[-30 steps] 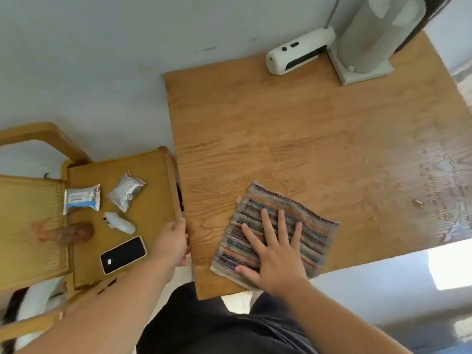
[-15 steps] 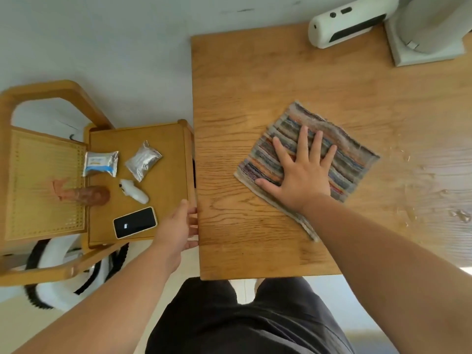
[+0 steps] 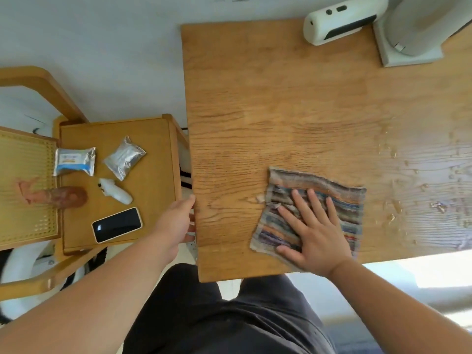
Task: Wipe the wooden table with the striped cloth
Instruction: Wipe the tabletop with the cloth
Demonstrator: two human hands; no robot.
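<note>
1. Right hand [image 3: 314, 238] lies flat with the fingers spread, palm pressing the multicoloured striped woven cloth [image 3: 339, 200] onto the light-brown wooden table [image 3: 268, 98].
2. Cloth position: by the table's near edge, right of its middle, with the nearest corner almost at that edge.
3. Change: 0.5 s ago the cloth sat further in toward the table's middle, turned diamond-wise. It has since been drawn back to the near edge and squared up. 1.0 s ago it was also by the near edge, so I read this as 1 out-and-back stroke completed.
4. Left hand [image 3: 176, 221] keeps its grip on the table's left edge, bracing.
5. Clear water droplets [image 3: 421, 200] remain on the table's right side. Judgement: wiping is unfinished, and the next strokes belong there.
</note>
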